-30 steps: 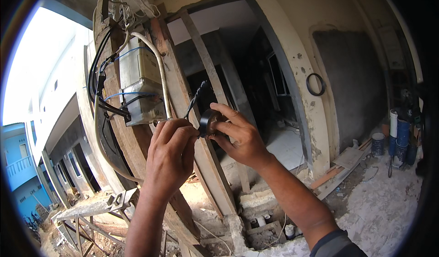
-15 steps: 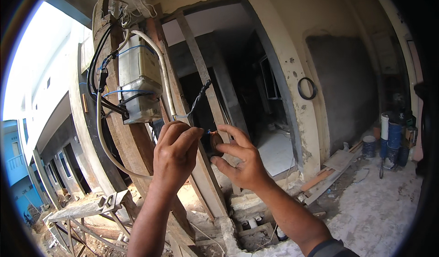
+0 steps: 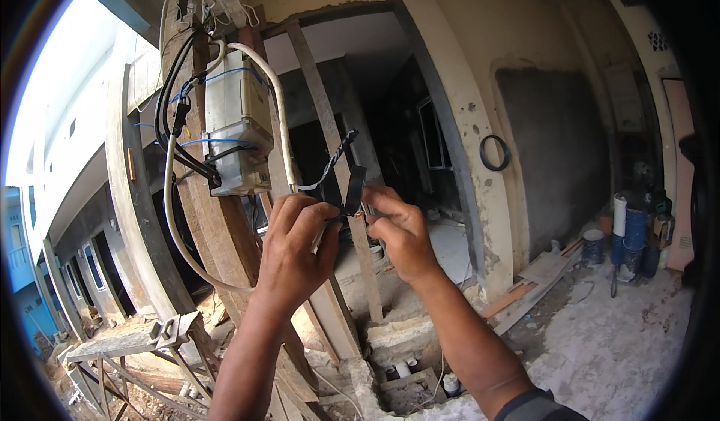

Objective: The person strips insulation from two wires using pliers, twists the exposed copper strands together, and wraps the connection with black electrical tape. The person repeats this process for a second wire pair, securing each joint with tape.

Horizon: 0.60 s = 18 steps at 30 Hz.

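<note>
In front of me, my left hand [image 3: 294, 237] is closed, thumb and fingers pinching a dark electrical wire near the lower end of a thick white cable [image 3: 279, 113]. Bare copper strands [image 3: 360, 215] show between my two hands. My right hand [image 3: 397, 230] has its fingers closed round black electrical tape [image 3: 355, 188], which stands up as a flat dark piece beside the copper. Another twisted wire bundle with a black-wrapped end [image 3: 343, 147] sticks up above my left hand. My fingers hide part of the wire and tape.
A clear-covered meter box [image 3: 234, 128] is fixed to a wooden post [image 3: 217, 233], with black and blue wires at its left. Behind stand an open doorway and a slanted plank [image 3: 322, 98]. Buckets [image 3: 592, 247] are at right, a wooden trestle [image 3: 127, 346] lower left.
My right hand has turned and its fingers have closed in; the round tape seen earlier now shows as an upright black piece. My left hand keeps its pinch. The view has shifted slightly.
</note>
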Each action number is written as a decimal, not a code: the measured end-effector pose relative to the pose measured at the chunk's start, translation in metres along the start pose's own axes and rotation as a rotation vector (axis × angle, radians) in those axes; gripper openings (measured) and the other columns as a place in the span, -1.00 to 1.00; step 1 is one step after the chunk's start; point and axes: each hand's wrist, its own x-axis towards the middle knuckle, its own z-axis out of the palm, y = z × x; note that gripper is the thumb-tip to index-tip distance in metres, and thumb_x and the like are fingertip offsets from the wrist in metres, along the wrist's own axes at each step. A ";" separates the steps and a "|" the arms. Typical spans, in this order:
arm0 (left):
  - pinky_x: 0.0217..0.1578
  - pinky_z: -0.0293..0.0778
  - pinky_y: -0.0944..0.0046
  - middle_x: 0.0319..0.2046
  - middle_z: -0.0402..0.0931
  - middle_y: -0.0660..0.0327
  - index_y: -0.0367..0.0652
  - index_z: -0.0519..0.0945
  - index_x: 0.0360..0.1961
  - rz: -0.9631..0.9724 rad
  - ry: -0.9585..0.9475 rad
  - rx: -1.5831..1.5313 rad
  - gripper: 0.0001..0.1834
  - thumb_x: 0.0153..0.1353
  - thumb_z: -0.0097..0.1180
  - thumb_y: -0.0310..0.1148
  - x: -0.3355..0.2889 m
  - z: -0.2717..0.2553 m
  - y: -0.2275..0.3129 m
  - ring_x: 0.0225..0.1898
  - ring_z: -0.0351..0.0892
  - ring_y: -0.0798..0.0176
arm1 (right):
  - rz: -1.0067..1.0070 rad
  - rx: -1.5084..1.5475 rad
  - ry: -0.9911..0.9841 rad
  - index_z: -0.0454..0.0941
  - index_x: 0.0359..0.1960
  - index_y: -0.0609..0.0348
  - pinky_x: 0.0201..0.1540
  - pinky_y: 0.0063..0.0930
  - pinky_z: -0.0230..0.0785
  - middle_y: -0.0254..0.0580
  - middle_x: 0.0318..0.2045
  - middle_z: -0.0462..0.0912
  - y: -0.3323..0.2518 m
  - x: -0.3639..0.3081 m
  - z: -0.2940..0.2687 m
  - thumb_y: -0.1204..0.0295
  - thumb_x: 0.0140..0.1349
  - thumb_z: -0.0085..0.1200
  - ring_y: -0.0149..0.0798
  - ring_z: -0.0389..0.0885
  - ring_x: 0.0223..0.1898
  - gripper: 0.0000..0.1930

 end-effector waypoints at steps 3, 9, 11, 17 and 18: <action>-0.18 0.57 0.08 -0.24 0.59 0.06 -0.21 0.70 -0.07 0.040 0.034 0.004 -0.67 0.12 0.37 -0.67 0.001 0.005 -0.003 -0.16 0.64 -0.03 | -0.079 -0.396 0.034 0.67 0.17 0.30 0.13 -0.38 0.43 -0.17 0.14 0.61 0.014 -0.014 0.001 0.68 0.26 0.14 -0.25 0.61 0.14 -0.58; -0.11 0.57 0.05 -0.22 0.58 0.06 -0.22 0.73 0.02 0.027 -0.028 0.049 -0.60 0.12 0.38 -0.64 -0.003 0.006 -0.003 -0.13 0.61 -0.02 | -0.289 -0.663 0.034 0.75 -0.08 0.32 0.38 -0.08 0.33 0.12 0.36 0.47 -0.009 -0.045 0.004 0.46 0.25 0.32 0.12 0.36 0.49 -0.75; -0.13 0.57 0.06 -0.22 0.57 0.06 -0.22 0.75 -0.04 0.017 -0.030 0.046 -0.66 0.12 0.38 -0.64 -0.003 0.005 -0.002 -0.14 0.61 -0.01 | -0.303 -0.586 -0.051 0.75 -0.14 0.33 0.48 0.02 0.22 0.15 0.45 0.38 -0.026 -0.048 0.004 0.34 0.26 0.31 0.19 0.18 0.58 -0.72; -0.15 0.56 0.05 -0.21 0.56 0.05 -0.25 0.72 -0.08 0.056 -0.016 0.055 -0.72 0.15 0.37 -0.62 0.001 0.003 -0.001 -0.14 0.59 -0.03 | -0.282 -0.195 -0.120 0.72 0.07 0.36 0.40 -0.15 0.30 0.03 0.35 0.48 -0.039 -0.010 -0.006 0.47 0.28 0.15 -0.09 0.47 0.34 -0.64; -0.14 0.55 0.05 -0.21 0.56 0.05 -0.26 0.71 -0.09 0.052 -0.016 0.058 -0.73 0.16 0.37 -0.61 0.001 0.003 -0.001 -0.14 0.59 -0.04 | -0.220 -0.093 -0.050 0.71 0.10 0.33 0.30 -0.25 0.37 0.00 0.27 0.54 -0.033 -0.002 -0.006 0.51 0.26 0.14 -0.18 0.56 0.20 -0.62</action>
